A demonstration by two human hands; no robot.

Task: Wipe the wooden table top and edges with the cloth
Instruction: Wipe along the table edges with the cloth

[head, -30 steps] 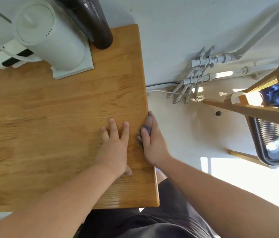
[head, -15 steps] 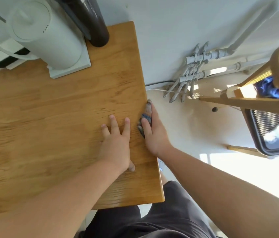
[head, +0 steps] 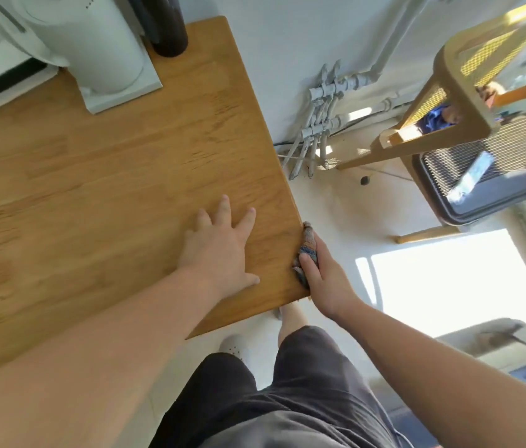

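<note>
The wooden table top [head: 109, 176] fills the left half of the head view, its right edge running down to a near corner. My right hand [head: 326, 276] presses a small blue-grey patterned cloth [head: 307, 245] against that right edge, close to the near corner. Most of the cloth is hidden under my fingers. My left hand [head: 219, 250] lies flat on the table top just left of the edge, fingers spread, holding nothing.
A white appliance on a white base [head: 100, 50] and a dark cylinder [head: 166, 27] stand at the table's far side. Grey pipes [head: 320, 118] run along the wall. A wooden chair [head: 459, 92] and a dark grille unit [head: 488, 169] stand on the floor to the right.
My right hand and the cloth have slid along the table's right edge toward the near corner. The left hand stayed flat on the top. The camera view has tilted.
</note>
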